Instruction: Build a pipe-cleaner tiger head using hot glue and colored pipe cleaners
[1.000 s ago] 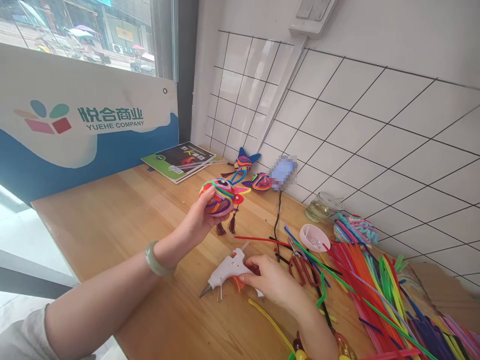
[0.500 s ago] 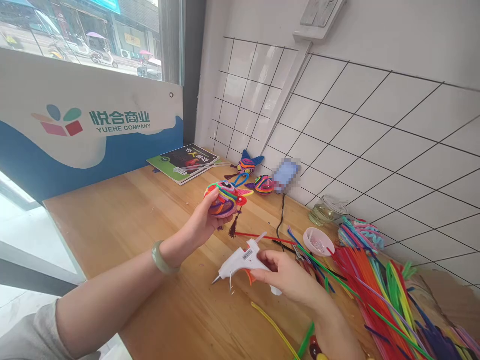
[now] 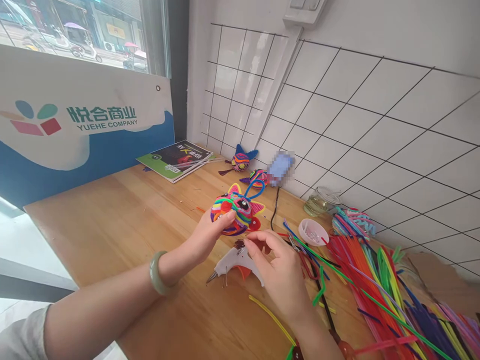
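Note:
My left hand is wrapped round a colourful animal-head ornament made of pipe cleaners, with pink-and-yellow ears, dark eyes and a blue loop on top. A red round piece sits at its side. Below it hangs a dark tassel, and the thumb and forefinger of my right hand are pinched at it. Partly hidden behind that hand, a white glue gun with an orange trigger rests on the table, on its wire stand, its nozzle pointing left.
Bundles of pipe cleaners lie to the right. By the wall are a pink bowl, a glass jar, two similar ornaments and a blurred phone-like object. Booklets lie at the back left. A yellow pipe cleaner is in front.
My right hand has let go of the glue gun, now resting on the table, and moved up to the tassel. The ornament has turned, showing its face and both ears. The view has shifted slightly.

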`<action>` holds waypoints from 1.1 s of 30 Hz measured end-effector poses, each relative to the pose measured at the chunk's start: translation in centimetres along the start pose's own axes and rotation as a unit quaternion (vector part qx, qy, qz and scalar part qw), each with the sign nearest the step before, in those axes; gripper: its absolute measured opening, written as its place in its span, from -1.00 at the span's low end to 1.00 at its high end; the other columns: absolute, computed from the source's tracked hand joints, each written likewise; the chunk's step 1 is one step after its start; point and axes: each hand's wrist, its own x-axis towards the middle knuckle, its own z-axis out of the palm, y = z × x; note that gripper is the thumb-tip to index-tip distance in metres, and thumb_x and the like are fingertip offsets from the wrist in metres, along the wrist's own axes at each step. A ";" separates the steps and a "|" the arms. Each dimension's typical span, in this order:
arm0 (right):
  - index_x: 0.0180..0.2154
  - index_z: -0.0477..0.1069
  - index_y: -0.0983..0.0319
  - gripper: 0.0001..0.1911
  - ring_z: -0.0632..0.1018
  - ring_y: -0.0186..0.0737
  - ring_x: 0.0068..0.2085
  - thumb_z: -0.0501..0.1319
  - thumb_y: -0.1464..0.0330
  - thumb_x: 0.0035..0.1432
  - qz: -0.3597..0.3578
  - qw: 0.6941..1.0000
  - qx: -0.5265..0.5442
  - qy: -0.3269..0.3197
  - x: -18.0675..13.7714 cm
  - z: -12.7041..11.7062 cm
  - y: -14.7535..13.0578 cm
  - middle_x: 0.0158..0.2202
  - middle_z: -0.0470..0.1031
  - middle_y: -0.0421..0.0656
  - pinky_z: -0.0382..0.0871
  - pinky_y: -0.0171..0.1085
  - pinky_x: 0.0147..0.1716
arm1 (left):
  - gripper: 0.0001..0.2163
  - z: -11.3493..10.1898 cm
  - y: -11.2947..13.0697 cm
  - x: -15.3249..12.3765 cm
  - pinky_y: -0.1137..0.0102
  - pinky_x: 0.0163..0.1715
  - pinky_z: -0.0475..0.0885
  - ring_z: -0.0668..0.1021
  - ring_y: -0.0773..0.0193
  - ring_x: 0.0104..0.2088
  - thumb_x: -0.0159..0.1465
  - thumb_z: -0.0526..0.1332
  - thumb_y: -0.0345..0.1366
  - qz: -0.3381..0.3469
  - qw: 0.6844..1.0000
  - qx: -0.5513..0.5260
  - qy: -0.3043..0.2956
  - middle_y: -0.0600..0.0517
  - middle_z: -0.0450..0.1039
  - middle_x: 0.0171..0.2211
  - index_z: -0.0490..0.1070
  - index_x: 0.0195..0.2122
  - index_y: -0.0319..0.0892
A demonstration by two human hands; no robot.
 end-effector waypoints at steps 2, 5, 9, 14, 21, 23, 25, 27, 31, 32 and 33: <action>-0.31 0.44 0.21 -0.91 0.46 -0.32 -0.40 0.17 0.37 0.22 -0.043 0.999 -0.005 0.031 -0.2 0.4 -0.5 -0.38 0.49 -0.20 0.32 -0.33 -0.34 | -0.65 0.1 -0.2 -0.2 0.24 -0.07 0.43 0.56 0.04 -0.10 0.21 0.25 -0.11 -0.001 1.000 0.030 0.000 -0.14 0.55 -0.14 0.45 -0.10 -0.27; -0.30 0.42 0.24 -0.94 0.45 -0.34 -0.41 0.18 0.41 0.22 -0.075 0.996 -0.018 0.051 -0.5 0.9 -0.5 -0.39 0.47 -0.21 0.31 -0.35 -0.36 | -0.64 0.2 -0.4 -0.3 0.27 -0.11 0.44 0.55 0.04 -0.10 0.17 0.28 -0.10 0.003 0.998 0.059 -0.001 -0.14 0.55 -0.16 0.43 -0.12 -0.26; -0.34 0.42 0.24 -0.90 0.44 -0.35 -0.44 0.17 0.40 0.23 -0.061 0.996 -0.023 0.053 -0.6 1.2 -0.5 -0.44 0.44 -0.22 0.30 -0.35 -0.40 | -0.63 0.2 -0.4 -0.5 0.32 -0.18 0.46 0.56 0.11 -0.19 0.13 0.31 -0.08 0.007 0.995 0.096 0.012 -0.11 0.54 -0.19 0.41 -0.16 -0.25; -0.40 0.43 0.23 -0.84 0.43 -0.36 -0.45 0.16 0.36 0.23 -0.029 0.998 0.011 0.049 -0.7 1.0 -0.9 -0.46 0.45 -0.23 0.28 -0.37 -0.43 | -0.61 0.3 -0.3 -0.6 0.36 -0.26 0.47 0.56 0.17 -0.25 0.09 0.34 -0.08 0.010 0.991 0.129 0.037 -0.08 0.54 -0.23 0.38 -0.17 -0.24; -0.42 0.43 0.23 -0.78 0.43 -0.34 -0.48 0.15 0.27 0.22 0.042 0.996 0.072 0.020 -0.8 0.8 -1.0 -0.49 0.45 -0.22 0.29 -0.35 -0.46 | -0.58 0.5 -0.2 -0.9 0.36 -0.30 0.49 0.56 0.16 -0.25 0.07 0.36 -0.08 0.023 0.992 0.123 0.036 -0.08 0.53 -0.21 0.34 -0.16 -0.23; -0.44 0.42 0.23 -0.77 0.43 -0.34 -0.48 0.15 0.27 0.21 0.047 0.996 0.071 0.022 -0.8 0.8 -1.1 -0.50 0.45 -0.22 0.29 -0.34 -0.46 | -0.57 0.6 -0.1 -0.9 0.37 -0.31 0.49 0.56 0.17 -0.25 0.06 0.37 -0.09 0.031 0.991 0.126 0.041 -0.06 0.53 -0.23 0.32 -0.16 -0.22; -0.45 0.41 0.23 -0.78 0.43 -0.33 -0.48 0.14 0.28 0.20 0.050 0.996 0.068 0.024 -0.7 0.9 -1.1 -0.51 0.45 -0.22 0.29 -0.34 -0.46 | -0.56 0.7 0.0 -0.8 0.37 -0.32 0.49 0.56 0.17 -0.26 0.05 0.37 -0.09 0.036 0.990 0.130 0.043 -0.06 0.53 -0.24 0.31 -0.15 -0.22; -0.46 0.41 0.23 -0.78 0.43 -0.33 -0.49 0.14 0.29 0.19 0.051 0.996 0.065 0.027 -0.6 0.9 -1.2 -0.52 0.45 -0.22 0.29 -0.34 -0.47 | -0.55 0.8 0.1 -0.8 0.37 -0.33 0.48 0.56 0.16 -0.26 0.05 0.37 -0.09 0.040 0.989 0.137 0.048 -0.06 0.53 -0.24 0.31 -0.14 -0.22; -0.48 0.40 0.22 -0.79 0.41 -0.34 -0.51 0.14 0.30 0.17 0.052 0.997 0.052 0.036 -0.6 1.0 -1.4 -0.54 0.44 -0.22 0.28 -0.35 -0.49 | -0.58 0.8 0.0 -0.9 0.36 -0.30 0.48 0.57 0.15 -0.27 0.05 0.37 -0.10 0.050 0.985 0.151 0.058 -0.07 0.54 -0.24 0.32 -0.16 -0.22; -0.48 0.40 0.22 -0.79 0.41 -0.33 -0.51 0.14 0.30 0.17 0.056 0.997 0.048 0.038 -0.6 1.0 -1.4 -0.55 0.45 -0.22 0.28 -0.35 -0.49 | -0.58 0.8 0.0 -0.9 0.35 -0.30 0.48 0.57 0.14 -0.27 0.05 0.37 -0.11 0.051 0.985 0.153 0.060 -0.07 0.55 -0.24 0.33 -0.16 -0.22; -0.48 0.40 0.23 -0.79 0.41 -0.33 -0.51 0.14 0.29 0.16 0.062 0.996 0.049 0.037 -0.6 1.0 -1.5 -0.54 0.45 -0.22 0.28 -0.34 -0.49 | -0.59 0.7 -0.1 -0.9 0.34 -0.29 0.47 0.57 0.13 -0.26 0.05 0.38 -0.11 0.050 0.985 0.154 0.062 -0.07 0.55 -0.24 0.34 -0.17 -0.21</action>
